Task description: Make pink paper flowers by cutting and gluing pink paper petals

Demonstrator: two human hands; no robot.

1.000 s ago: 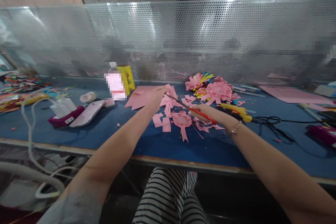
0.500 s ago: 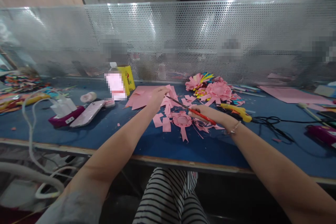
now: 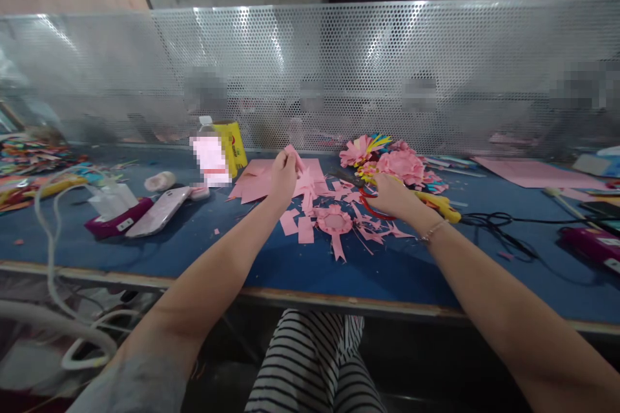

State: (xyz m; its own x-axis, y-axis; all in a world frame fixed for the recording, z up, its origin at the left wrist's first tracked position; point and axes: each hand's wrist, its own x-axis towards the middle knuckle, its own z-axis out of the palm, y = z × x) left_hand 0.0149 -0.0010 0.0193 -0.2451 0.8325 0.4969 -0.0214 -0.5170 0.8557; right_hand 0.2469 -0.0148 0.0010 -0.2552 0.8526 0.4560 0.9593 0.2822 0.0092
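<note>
Blue tabletop (image 3: 290, 272): left fingers (image 3: 283, 160) pinched on pink paper (image 3: 295, 156), right fingers (image 3: 380, 182) curled around scissors (image 3: 367, 205).

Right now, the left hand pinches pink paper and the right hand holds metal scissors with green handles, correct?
Not quite: the head view shows that the metal scissors in the right hand have red handles, not green. The left hand does pinch pink paper.

The perforated screen (image 3: 300, 77) looks like shiny metal; the table (image 3: 194, 251) has a matt blue top. The rosette (image 3: 334, 219) is crinkled matt paper, the 2 trousers legs (image 3: 310, 361) soft striped cloth.
</note>
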